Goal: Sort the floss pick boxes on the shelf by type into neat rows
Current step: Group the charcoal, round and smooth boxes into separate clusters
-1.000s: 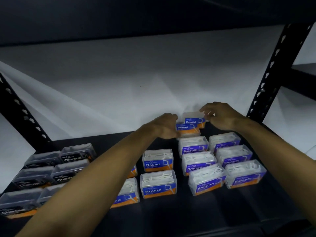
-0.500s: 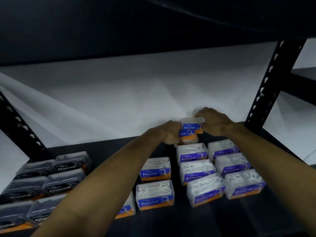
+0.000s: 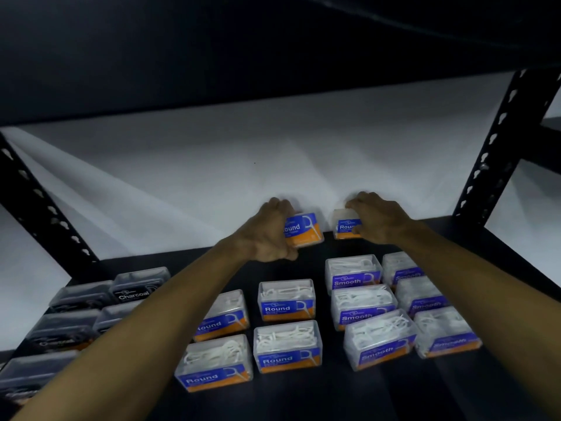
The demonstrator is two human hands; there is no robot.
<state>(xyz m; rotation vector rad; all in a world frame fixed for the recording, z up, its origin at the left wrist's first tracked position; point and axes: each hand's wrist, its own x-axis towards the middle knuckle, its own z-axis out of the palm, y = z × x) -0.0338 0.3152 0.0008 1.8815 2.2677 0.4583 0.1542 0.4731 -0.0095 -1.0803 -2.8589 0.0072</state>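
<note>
Charcoal boxes (image 3: pixel 133 291), Round rows (image 3: pixel 287 300) and Smooth rows (image 3: pixel 353 273) sit grouped on the shelf (image 3: pixel 334 396); left hand (image 3: pixel 267 235) and right hand (image 3: pixel 376 220) each grip a stray Round box, unplaced.

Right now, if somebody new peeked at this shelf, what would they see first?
Probably the two hands at the back of the shelf, each on a blue-and-orange Round box: the left hand holds a tilted Round box, the right hand another Round box. In front sit rows: Charcoal boxes left, Smooth boxes right.
</note>
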